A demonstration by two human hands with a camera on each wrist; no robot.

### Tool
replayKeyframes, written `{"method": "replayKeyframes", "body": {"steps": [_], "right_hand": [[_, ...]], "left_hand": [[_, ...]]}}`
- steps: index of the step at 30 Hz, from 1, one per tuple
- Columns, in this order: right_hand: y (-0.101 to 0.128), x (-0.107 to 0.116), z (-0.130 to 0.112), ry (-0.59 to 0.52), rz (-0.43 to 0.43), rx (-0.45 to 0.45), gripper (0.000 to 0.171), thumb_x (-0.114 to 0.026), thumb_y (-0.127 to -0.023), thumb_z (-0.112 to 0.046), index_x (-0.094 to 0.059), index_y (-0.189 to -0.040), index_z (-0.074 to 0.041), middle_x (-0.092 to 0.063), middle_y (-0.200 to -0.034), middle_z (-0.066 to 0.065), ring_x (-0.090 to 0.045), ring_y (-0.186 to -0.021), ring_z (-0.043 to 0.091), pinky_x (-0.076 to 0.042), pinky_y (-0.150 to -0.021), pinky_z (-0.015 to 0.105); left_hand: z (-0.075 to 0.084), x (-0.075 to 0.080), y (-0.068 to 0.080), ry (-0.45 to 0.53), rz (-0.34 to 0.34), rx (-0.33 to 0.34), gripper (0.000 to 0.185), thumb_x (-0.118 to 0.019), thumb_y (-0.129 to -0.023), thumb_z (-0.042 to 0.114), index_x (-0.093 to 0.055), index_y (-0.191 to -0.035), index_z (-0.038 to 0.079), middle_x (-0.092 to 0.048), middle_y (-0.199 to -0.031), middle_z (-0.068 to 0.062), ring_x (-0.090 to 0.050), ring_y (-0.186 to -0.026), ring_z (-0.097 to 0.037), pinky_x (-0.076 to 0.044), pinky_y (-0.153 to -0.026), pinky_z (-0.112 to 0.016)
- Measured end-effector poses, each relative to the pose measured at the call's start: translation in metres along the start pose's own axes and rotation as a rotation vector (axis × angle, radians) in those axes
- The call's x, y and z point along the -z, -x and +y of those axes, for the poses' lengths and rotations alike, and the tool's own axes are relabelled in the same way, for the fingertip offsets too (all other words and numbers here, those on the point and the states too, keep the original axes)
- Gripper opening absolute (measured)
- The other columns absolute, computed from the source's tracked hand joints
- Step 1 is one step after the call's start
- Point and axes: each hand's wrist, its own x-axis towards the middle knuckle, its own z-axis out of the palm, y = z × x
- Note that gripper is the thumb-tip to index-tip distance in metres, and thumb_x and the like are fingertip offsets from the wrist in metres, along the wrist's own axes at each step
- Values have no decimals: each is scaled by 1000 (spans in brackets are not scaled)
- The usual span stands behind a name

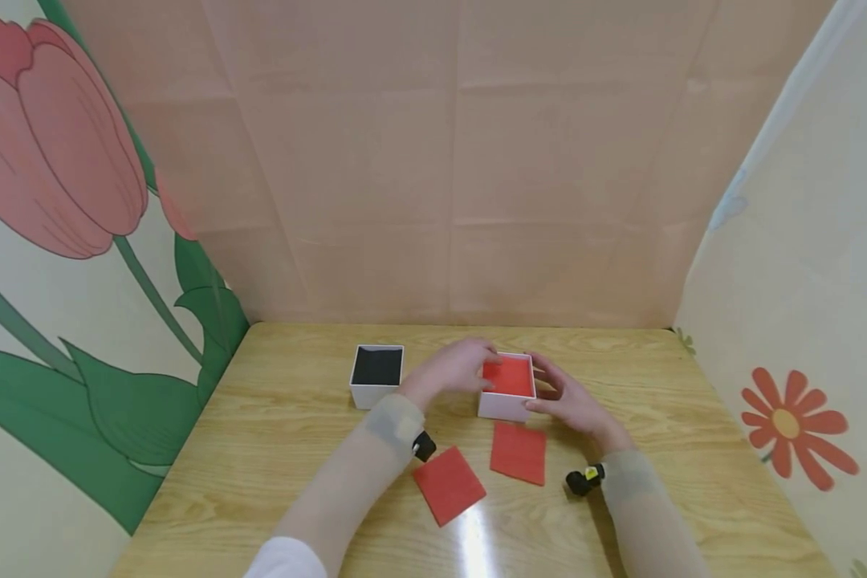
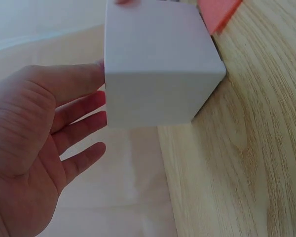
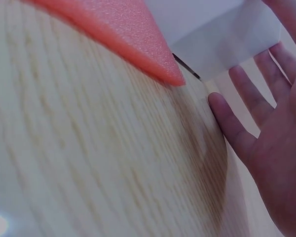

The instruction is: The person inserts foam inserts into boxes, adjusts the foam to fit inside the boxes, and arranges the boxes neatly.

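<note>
A white box (image 1: 502, 406) stands on the table with a red foam square (image 1: 509, 375) level near its top. My left hand (image 1: 457, 368) reaches over the box's left rim, its fingertips on the red foam. In the left wrist view the thumb lies at the rim, and the box hides the fingertips. My right hand (image 1: 572, 399) holds the box from the right, thumb at the front corner and fingers along the far side. Nearer me lie two loose red foam squares, one foam square (image 1: 518, 453) just before the box and another foam square (image 1: 449, 486) further left.
Left of my left hand stands a second white box (image 1: 372, 395) with a black foam piece (image 1: 377, 366) inside. The wooden table (image 1: 282, 433) ends at a pinkish cloth backdrop (image 1: 448, 185). Flower-printed walls rise on both sides.
</note>
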Motion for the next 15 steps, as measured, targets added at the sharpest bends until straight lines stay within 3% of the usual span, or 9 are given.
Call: {"method": "replayKeyframes", "body": {"steps": [10,15], "right_hand": [[0,-1,-1,-14,-3,18,100,-84,-95,-30,-21,-172,-32,-33,-171,11,-36,-151,50,-38,-118,66],[0,-3,-1,-15,-5,26,97,-84,-95,-29,-24,-171,-38,-34,-170,11,-37,-151,50,-39,-118,64]], "left_hand": [[7,-1,-8,-58,-36,37,46,-81,-98,28,-72,-141,17,-65,-144,0,-61,-129,-17,-49,-112,-32],[11,1,-9,-113,-31,39,33,-83,-96,27,-78,-128,19,-69,-125,4,-63,-108,-12,-53,-94,-29]]}}
